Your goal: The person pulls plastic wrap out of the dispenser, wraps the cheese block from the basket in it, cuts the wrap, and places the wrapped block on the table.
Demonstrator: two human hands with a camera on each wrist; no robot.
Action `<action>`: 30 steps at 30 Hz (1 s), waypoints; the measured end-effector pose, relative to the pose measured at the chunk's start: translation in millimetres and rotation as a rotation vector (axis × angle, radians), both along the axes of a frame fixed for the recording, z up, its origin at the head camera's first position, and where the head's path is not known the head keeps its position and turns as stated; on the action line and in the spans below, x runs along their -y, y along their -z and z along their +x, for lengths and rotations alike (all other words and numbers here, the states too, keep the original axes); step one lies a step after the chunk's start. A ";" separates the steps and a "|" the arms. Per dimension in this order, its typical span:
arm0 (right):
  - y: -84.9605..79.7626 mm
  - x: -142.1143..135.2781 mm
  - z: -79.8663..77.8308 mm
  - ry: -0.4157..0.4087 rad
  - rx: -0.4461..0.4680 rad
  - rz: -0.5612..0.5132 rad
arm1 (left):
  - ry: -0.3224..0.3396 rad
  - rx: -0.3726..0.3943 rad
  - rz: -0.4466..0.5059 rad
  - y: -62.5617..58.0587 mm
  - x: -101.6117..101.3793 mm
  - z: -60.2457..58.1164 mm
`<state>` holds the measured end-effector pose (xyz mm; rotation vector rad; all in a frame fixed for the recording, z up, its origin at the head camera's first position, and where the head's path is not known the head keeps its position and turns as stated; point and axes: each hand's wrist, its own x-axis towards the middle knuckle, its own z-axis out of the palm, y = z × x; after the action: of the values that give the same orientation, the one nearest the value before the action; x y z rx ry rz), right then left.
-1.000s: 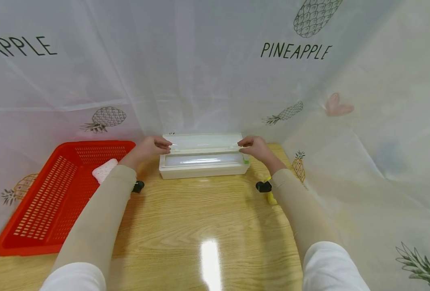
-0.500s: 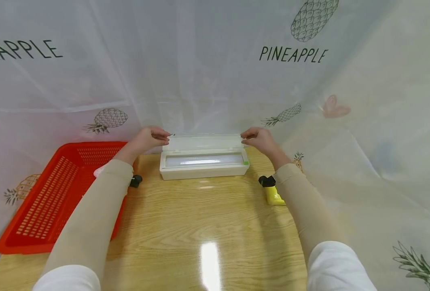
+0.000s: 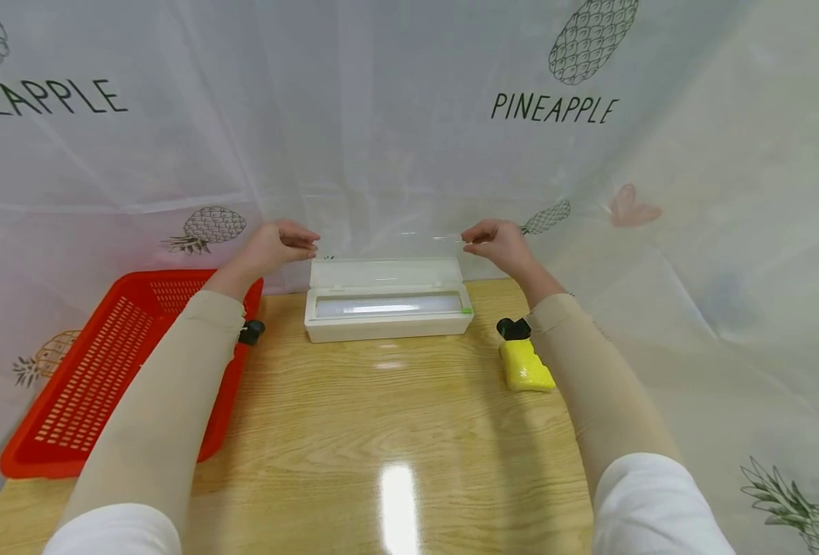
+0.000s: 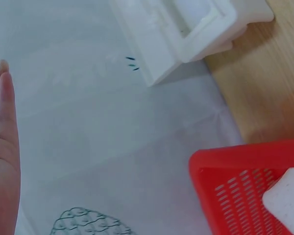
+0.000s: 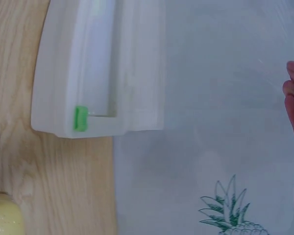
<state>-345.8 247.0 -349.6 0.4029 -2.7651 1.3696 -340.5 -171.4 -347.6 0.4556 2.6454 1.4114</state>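
Note:
A long white cling film dispenser (image 3: 390, 327) lies at the table's back with its lid tipped up and its film roll showing. Nearly invisible cling film (image 3: 407, 233) spans between both hands above it, seen mostly by thin glints. My left hand (image 3: 277, 245) pinches the film's left corner, thumb against fingers. At the right corner, my right hand (image 3: 501, 245) pinches it in the same way. The right wrist view shows a green slider (image 5: 80, 118) on the dispenser's end. Only part of the left hand (image 4: 4, 147) appears in the left wrist view.
A red perforated basket (image 3: 97, 370) stands at left, holding a white speckled object (image 4: 286, 200). Beside the right forearm lies a yellow wrapped object (image 3: 524, 366). A pineapple-print sheet (image 3: 388, 116) hangs right behind the dispenser. Wooden tabletop (image 3: 326, 432) extends in front.
Both hands have risen together and away from the dispenser, drawing the cling film up. The dispenser has stayed in place. More of the yellow object shows now.

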 end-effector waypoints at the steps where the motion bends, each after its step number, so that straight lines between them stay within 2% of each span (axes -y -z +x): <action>1: -4.4 0.7 -0.1 0.005 -0.006 0.007 | -0.004 -0.004 0.000 -3.2 0.4 0.7; 12: -42.0 2.3 5.0 0.031 -0.019 0.010 | -0.007 -0.066 -0.027 -33.7 5.8 11.1; 15: -51.4 2.2 9.5 0.038 -0.040 0.005 | -0.008 -0.085 -0.009 -42.9 5.8 13.8; 22: -72.3 1.4 17.3 0.057 -0.089 0.028 | -0.035 -0.133 -0.046 -66.5 2.7 19.1; 30: -97.6 1.1 26.0 0.056 -0.154 0.019 | -0.059 -0.163 -0.037 -92.9 1.0 28.0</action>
<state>-319.8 245.9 -252.0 0.4097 -2.6456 1.2446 -312.5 -172.5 -254.6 0.5137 2.8300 1.3945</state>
